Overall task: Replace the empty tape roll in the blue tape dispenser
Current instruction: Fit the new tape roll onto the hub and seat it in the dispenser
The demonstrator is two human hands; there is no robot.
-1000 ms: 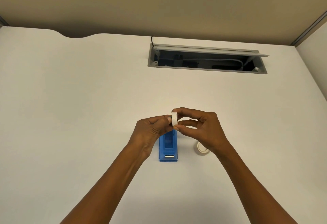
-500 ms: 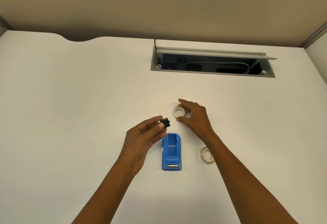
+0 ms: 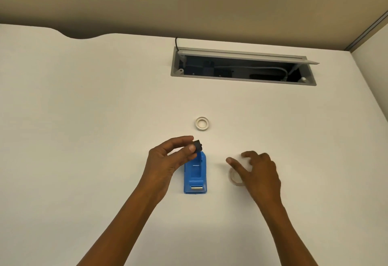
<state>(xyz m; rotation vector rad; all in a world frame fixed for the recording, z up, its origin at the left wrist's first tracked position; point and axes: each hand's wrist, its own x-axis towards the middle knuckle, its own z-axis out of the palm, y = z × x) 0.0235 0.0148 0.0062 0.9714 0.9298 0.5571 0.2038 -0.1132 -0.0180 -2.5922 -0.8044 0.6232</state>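
The blue tape dispenser [image 3: 195, 175] lies on the white desk, its roll bay showing no roll. My left hand [image 3: 168, 160] hovers over its far end and pinches a small black spindle [image 3: 198, 145] between thumb and fingers. A white empty roll core [image 3: 202, 123] lies flat on the desk beyond the dispenser. My right hand [image 3: 258, 171] is to the right of the dispenser, fingers spread, just above a tape roll [image 3: 235, 178] that it partly hides. Whether it touches the roll I cannot tell.
A grey cable hatch [image 3: 243, 66] stands open in the desk at the back, with cables inside. A beige partition wall runs behind the desk, and a side panel rises at the far right.
My right hand let go of the empty core beyond the dispenser and came back toward me to the tape roll on the right. My left hand kept the black spindle.
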